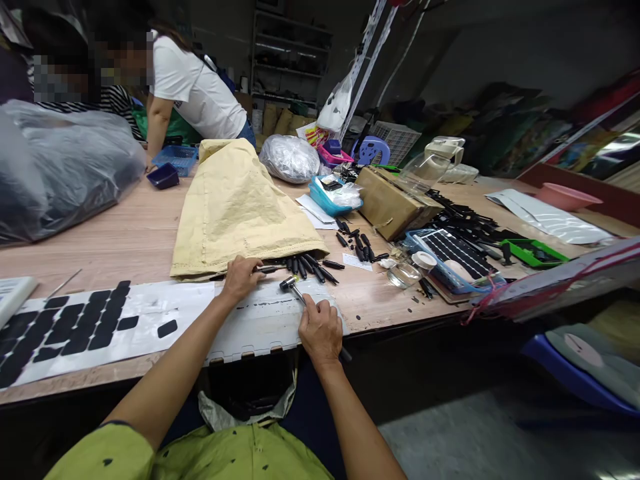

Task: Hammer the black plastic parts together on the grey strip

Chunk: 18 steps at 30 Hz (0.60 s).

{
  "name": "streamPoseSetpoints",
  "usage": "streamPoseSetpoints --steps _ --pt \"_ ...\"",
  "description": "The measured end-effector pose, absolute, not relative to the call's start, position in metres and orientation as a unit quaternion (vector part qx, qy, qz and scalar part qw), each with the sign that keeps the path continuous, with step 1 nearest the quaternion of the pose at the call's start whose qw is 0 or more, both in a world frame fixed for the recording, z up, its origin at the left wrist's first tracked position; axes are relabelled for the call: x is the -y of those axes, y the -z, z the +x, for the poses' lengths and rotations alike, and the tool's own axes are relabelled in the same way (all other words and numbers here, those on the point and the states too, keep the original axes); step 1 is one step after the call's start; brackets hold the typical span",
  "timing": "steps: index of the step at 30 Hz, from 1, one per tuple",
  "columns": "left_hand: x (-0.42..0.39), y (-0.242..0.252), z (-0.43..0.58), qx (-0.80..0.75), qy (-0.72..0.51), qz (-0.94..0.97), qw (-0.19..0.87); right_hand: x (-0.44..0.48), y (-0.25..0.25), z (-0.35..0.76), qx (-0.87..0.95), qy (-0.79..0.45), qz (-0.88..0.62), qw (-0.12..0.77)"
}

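Note:
My right hand (321,328) is wrapped round the handle of a small hammer (295,289), its metal head pointing up and left over a white board (260,320) at the table's front edge. Left of the hammer head, my left hand (241,278) is closed, with a slim black pen-shaped piece (270,269) at its fingertips. Just beyond both hands, several black pen-shaped pieces (310,267) stick out of the mouth of a yellow sack (230,207). More black pieces (361,245) lie loose to the right.
A white sheet with black stickers (107,320) lies to the left. To the right stand a cardboard box (390,203), a blue basket (440,280) and a green tray (535,253). Across the table a person in a white shirt (195,87) leans over, near a big plastic bag (60,167).

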<state>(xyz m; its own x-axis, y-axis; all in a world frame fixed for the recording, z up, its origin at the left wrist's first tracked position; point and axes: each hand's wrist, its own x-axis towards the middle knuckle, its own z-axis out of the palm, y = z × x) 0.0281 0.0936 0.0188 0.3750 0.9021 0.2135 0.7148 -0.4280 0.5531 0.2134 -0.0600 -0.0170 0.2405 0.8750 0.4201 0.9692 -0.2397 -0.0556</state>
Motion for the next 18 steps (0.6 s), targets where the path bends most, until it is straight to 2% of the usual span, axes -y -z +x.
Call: streamPoseSetpoints --steps 5,10,18 --pt "-0.052 -0.004 0.017 -0.487 -0.232 0.816 0.209 0.061 0.017 0.213 0.595 0.156 -0.773 0.156" --pt "-0.045 0.001 0.016 -0.482 -0.233 0.819 0.207 0.060 0.015 0.219 0.599 0.121 -0.771 0.178" --pt "-0.047 0.001 0.016 -0.483 -0.240 0.815 0.212 0.072 0.004 0.211 0.586 -0.052 -0.737 0.333"
